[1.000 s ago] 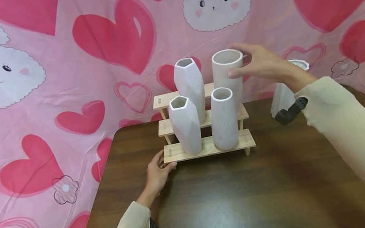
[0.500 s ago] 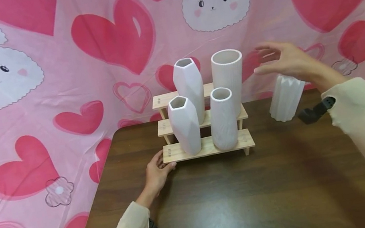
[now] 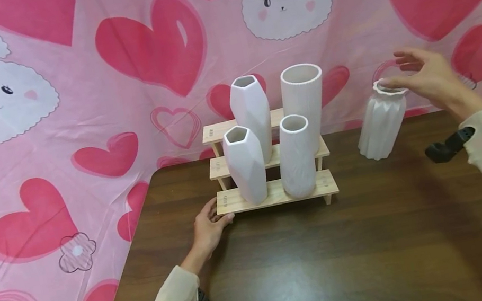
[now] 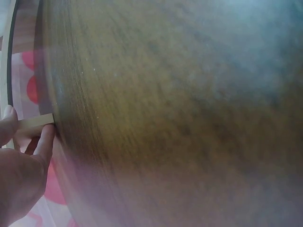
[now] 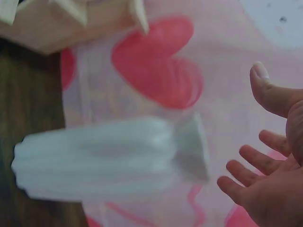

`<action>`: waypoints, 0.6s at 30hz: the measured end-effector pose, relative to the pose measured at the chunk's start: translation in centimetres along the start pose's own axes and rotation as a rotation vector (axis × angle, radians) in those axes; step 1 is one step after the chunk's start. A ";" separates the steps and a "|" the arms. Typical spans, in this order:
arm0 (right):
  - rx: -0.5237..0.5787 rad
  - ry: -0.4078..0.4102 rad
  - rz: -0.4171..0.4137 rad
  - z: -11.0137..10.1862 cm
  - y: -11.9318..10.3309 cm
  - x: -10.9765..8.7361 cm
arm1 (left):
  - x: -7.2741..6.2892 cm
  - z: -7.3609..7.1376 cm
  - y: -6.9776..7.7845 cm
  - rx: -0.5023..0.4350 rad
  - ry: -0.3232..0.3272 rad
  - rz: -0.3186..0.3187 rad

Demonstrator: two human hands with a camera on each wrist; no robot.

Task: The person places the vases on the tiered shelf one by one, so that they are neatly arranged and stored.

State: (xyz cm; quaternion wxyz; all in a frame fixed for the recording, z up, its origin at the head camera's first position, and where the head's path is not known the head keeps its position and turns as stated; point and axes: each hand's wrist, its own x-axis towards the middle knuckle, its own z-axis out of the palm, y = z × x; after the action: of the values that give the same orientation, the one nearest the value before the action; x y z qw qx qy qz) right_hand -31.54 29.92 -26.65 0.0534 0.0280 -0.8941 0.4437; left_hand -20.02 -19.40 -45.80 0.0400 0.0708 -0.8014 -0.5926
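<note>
My left hand (image 3: 207, 232) holds the front left end of a three-tier wooden stand (image 3: 227, 202); in the left wrist view, thumb and fingers lie about a wooden leg (image 4: 38, 122). On the lowest tier stand a faceted white vase (image 3: 246, 168) and a rounded white vase (image 3: 297, 162). Behind them, a taller faceted vase (image 3: 249, 106) and a wide ribbed cylinder vase (image 3: 305, 93) appear to rest on the middle tier. My right hand (image 3: 434, 79), fingers spread and holding nothing, hovers beside the mouth of a fluted white vase (image 3: 381, 123) upright on the table.
The brown wooden table (image 3: 291, 270) extends in front of the stand. A pink cloth (image 3: 137, 82) with hearts and rabbits hangs close behind the table. The top tier (image 3: 218, 131) of the stand rises at the back.
My right hand has let go of the wide ribbed cylinder vase and moved right, over to the fluted vase. The left hand stays on the stand, which has not moved.
</note>
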 end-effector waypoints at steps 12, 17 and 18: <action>-0.064 -0.087 0.021 1.4 4.0 1.2 | -0.2 0.0 -0.2 -0.030 0.002 0.006; -0.071 -0.046 0.017 2.1 4.4 1.2 | -0.3 0.0 -0.1 -0.042 -0.011 0.006; -0.066 -0.043 0.023 2.2 4.4 1.2 | -0.3 -0.1 -0.1 -0.047 -0.014 0.005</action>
State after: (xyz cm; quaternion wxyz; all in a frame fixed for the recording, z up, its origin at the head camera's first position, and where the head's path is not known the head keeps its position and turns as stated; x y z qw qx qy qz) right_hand -33.31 30.82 -31.29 0.0301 0.0253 -0.9094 0.4141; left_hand -19.75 -19.46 -45.89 0.0378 0.0637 -0.7875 -0.6118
